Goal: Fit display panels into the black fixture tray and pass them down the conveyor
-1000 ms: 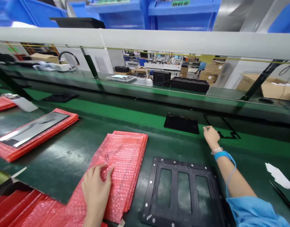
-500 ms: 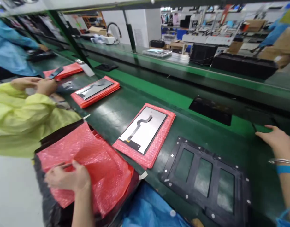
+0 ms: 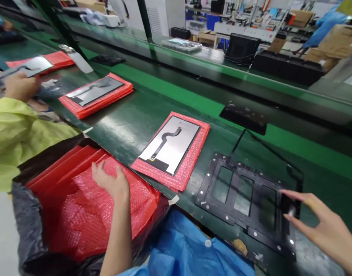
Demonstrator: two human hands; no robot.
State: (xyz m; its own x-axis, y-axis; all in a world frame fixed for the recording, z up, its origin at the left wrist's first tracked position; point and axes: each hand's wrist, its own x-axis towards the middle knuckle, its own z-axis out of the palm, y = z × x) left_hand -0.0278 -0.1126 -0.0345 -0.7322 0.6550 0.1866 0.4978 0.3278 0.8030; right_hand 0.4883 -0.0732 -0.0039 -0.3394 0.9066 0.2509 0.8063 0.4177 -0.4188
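Observation:
My left hand (image 3: 114, 182) is held over red bubble-wrap bags (image 3: 86, 203), its fingers apart and nothing in them. The bags lie in a black plastic bag (image 3: 25, 218) at the bench edge. My right hand (image 3: 316, 212) pinches a thin black frame-like piece (image 3: 299, 178) between thumb and fingers. That piece tilts above the right end of a flat black jig plate (image 3: 241, 222) with three rectangular windows. Left of the plate, a screen panel (image 3: 176, 143) with a ribbon cable lies face down on red bubble-wrap bags (image 3: 194, 163).
Another panel (image 3: 97, 88) lies on a red stack (image 3: 118, 92) farther left. A co-worker's yellow sleeve (image 3: 17, 134) and hand (image 3: 23, 86) with a panel (image 3: 35, 65) are at the far left. Behind the jig lies a dark flat panel (image 3: 244, 117). The green bench (image 3: 155, 99) has a raised back ledge.
My left hand has let go of a red bubble-wrap bag, which has dropped among the others. My right hand has come nearer from the back right, bringing the black piece over the jig plate.

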